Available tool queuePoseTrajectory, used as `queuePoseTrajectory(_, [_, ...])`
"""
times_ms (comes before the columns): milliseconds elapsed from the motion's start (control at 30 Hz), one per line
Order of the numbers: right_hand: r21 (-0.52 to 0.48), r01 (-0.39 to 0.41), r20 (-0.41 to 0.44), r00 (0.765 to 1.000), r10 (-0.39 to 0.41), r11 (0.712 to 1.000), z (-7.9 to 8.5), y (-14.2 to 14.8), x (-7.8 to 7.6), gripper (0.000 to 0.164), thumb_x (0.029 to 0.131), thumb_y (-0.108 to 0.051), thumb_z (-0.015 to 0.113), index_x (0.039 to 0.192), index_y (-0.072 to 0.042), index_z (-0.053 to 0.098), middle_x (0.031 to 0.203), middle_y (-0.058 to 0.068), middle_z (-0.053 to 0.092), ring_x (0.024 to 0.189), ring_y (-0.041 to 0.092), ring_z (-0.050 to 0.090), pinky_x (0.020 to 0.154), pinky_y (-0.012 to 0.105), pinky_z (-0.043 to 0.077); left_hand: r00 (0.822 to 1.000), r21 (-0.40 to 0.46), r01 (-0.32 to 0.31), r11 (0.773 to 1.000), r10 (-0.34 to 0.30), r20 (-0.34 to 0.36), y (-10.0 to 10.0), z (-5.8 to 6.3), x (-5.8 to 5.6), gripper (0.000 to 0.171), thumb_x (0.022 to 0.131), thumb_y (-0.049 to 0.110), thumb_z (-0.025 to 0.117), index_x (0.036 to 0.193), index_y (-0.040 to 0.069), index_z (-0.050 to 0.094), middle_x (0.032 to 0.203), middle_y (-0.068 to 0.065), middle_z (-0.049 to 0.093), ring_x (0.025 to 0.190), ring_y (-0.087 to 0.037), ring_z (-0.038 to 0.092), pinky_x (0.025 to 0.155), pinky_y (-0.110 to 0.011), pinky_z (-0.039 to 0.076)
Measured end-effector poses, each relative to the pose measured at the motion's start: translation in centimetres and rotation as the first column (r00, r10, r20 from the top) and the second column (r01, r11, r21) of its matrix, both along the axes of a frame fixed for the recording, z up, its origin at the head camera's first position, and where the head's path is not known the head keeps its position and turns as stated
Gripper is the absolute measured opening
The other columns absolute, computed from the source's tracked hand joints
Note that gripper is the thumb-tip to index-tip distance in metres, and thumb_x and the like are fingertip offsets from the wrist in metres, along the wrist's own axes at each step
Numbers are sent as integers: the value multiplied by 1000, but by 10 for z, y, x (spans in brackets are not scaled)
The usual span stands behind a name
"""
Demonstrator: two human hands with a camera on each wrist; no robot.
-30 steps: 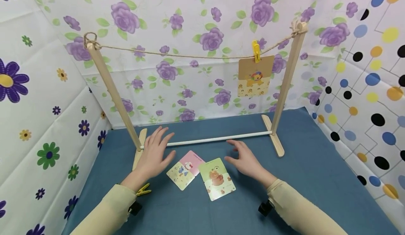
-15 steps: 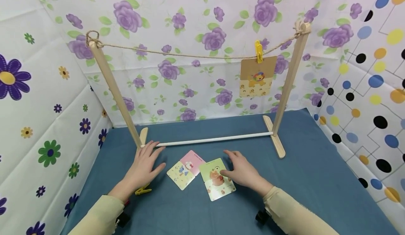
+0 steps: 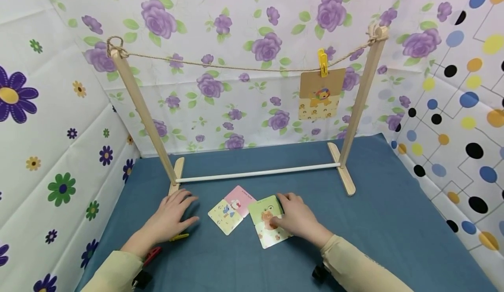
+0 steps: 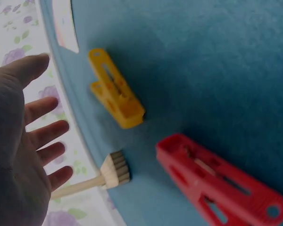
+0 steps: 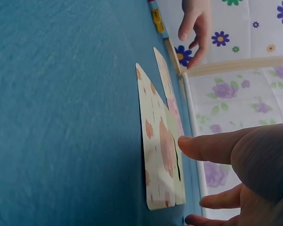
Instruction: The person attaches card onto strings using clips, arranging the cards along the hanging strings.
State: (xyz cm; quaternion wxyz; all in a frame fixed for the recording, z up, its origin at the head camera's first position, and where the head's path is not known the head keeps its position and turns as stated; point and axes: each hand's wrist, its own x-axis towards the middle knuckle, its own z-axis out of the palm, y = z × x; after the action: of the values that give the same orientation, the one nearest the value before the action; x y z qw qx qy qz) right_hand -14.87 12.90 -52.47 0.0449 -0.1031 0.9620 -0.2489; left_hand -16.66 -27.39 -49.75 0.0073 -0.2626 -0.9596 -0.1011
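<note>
My right hand (image 3: 301, 220) hovers over the right edge of a green and white card with a bear picture (image 3: 269, 235). Its fingers are spread, the thumb above the card, and the right wrist view shows a gap between thumb and card. Partly tucked beside it lies a pink and yellow card (image 3: 232, 209). My left hand (image 3: 167, 217), fingers loosely spread and holding nothing, is above a yellow clothespin (image 4: 115, 89) and a red clothespin (image 4: 217, 179) on the blue cloth. Both clothespins are partly hidden by that hand and arm in the head view.
Behind the cards stands a wooden frame with a left post (image 3: 145, 117), a right post (image 3: 362, 95) and a white rod (image 3: 256, 172). A rope (image 3: 236, 67) joins the post tops. A yellow clothespin (image 3: 323, 62) holds a brown lion card (image 3: 320, 97) on it.
My left hand has drawn back from the frame's left foot toward the clothespins, uncovering part of the red one. My right hand has moved down and left over the green card.
</note>
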Motion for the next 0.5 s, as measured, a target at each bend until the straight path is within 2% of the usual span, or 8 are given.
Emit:
queuePoseTrajectory(267, [83, 12, -8, 1000, -11, 996, 3, -14, 7, 90, 85, -51, 89, 153, -2, 56, 140, 26, 59, 125, 43, 56, 90, 64, 54, 994, -37, 9, 999, -5, 107, -6, 14, 5, 64, 91, 47, 86, 137, 7, 68, 134, -13, 63, 129, -39, 57, 106, -68, 41])
queuePoseTrajectory(500, [200, 0, -28, 1000, 5, 980, 3, -27, 12, 109, 79, -70, 85, 156, 0, 51, 140, 28, 58, 127, 46, 54, 82, 68, 54, 982, -83, 1, 997, 15, 186, -12, 13, 6, 64, 83, 54, 90, 126, 12, 72, 125, -7, 65, 120, -33, 60, 102, -64, 44])
